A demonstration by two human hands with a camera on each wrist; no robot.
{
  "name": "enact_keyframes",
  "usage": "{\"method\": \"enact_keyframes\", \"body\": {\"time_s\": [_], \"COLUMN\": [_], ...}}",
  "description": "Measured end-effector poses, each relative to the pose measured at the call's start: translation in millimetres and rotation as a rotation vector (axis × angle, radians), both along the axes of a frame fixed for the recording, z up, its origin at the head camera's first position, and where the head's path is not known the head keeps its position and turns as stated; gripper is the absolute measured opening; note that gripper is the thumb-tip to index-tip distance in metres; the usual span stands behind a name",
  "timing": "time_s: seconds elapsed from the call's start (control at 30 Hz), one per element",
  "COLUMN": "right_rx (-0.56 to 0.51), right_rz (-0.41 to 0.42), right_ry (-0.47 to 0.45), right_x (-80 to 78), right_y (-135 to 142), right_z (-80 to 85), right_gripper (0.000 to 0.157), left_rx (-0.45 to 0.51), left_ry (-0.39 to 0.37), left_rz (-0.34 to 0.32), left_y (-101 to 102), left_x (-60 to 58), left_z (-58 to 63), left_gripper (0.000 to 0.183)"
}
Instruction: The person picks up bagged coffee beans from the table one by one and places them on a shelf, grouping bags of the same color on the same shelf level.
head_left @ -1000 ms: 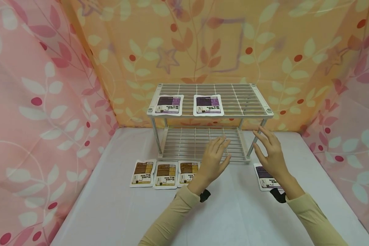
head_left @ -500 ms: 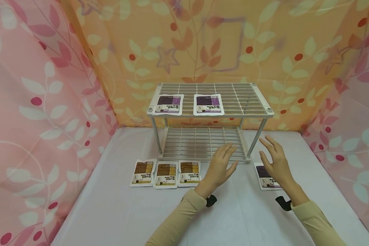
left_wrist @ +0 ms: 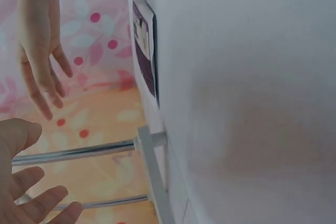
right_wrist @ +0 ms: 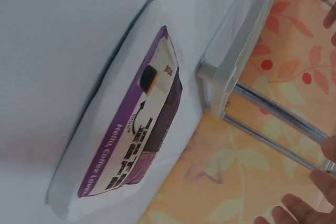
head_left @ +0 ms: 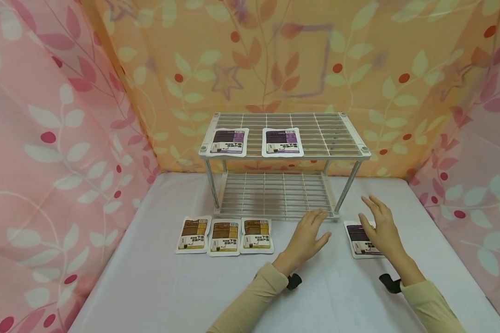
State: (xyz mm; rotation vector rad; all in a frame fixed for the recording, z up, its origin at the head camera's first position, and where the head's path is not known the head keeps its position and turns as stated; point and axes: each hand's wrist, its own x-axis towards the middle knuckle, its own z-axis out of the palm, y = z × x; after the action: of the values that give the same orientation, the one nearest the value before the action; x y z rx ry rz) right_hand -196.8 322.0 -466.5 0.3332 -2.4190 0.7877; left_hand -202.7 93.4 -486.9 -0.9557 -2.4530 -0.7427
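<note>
My left hand (head_left: 304,238) is held over the table in front of the wire rack (head_left: 346,134), fingers spread and nothing in them. To its right, my right hand (head_left: 386,236) hangs with fingers relaxed over a purple-labelled coffee packet (head_left: 360,240), covering part of it in the head view. In the right wrist view that coffee packet (right_wrist: 134,119) lies flat beside the rack's foot, with my fingertips (right_wrist: 302,211) well apart from it. Two more purple-labelled packets, one at the left (head_left: 228,142) and one near the middle (head_left: 282,142), lie along the top shelf's front edge.
Three brown-and-yellow packets (head_left: 225,237) lie side by side on the white tablecloth (head_left: 158,286), left of my left hand. The rack's lower shelf (head_left: 271,199) sits close to the table between metal posts (head_left: 347,187). Patterned cloth walls (head_left: 258,55) surround the table.
Both hands have moved back from the rack toward me and somewhat to the right, still holding nothing. The third brown packet is now fully uncovered. The packets and rack stay in place.
</note>
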Motion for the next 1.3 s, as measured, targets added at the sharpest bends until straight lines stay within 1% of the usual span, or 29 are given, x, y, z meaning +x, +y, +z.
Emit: {"method": "enact_keyframes", "body": {"time_s": [0.13,0.27,0.33,0.4,0.53,0.67,0.77,0.93,1.13,1.3], "right_rx": [0.043,0.076,0.099,0.127,0.191,0.224,0.229,0.244,0.260,0.249], "right_rz": [-0.022,-0.031,-0.041,-0.054,-0.070,-0.071,-0.076,-0.070,-0.055,-0.032], "right_ry": [-0.067,-0.110,-0.145,-0.197,-0.342,-0.450,-0.481,-0.498,-0.499,-0.535], "right_x": [2.4,4.3,5.9,8.0,13.3,17.1,18.7,19.0,18.5,18.6], "right_y": [7.3,13.7,16.8,20.0,25.7,29.9,32.2,35.9,39.2,39.1], "right_z": [-7.6,-14.8,-17.3,-19.0,-20.7,-23.1,-25.4,-29.4,-32.3,-31.2], "right_gripper": [0.050,0.050,0.051,0.051,0.054,0.058,0.060,0.061,0.059,0.057], "left_rx": [0.005,0.003,-0.003,-0.020,-0.088,-0.151,-0.173,-0.207,-0.243,-0.279], "left_ry": [-0.032,-0.111,-0.143,-0.160,-0.181,-0.223,-0.259,-0.297,-0.298,-0.269], "left_rz": [-0.027,-0.049,-0.057,-0.060,-0.070,-0.089,-0.101,-0.120,-0.119,-0.120], "left_y": [7.6,15.7,20.5,25.4,33.9,40.6,44.6,50.9,58.9,64.9], "left_x": [2.3,6.1,7.6,8.5,9.0,8.3,8.1,6.8,3.7,3.0], "left_z": [-6.2,-11.8,-15.2,-19.3,-25.6,-28.6,-29.9,-31.2,-34.9,-36.3], "left_gripper": [0.052,0.053,0.054,0.054,0.055,0.056,0.056,0.055,0.056,0.055]}}
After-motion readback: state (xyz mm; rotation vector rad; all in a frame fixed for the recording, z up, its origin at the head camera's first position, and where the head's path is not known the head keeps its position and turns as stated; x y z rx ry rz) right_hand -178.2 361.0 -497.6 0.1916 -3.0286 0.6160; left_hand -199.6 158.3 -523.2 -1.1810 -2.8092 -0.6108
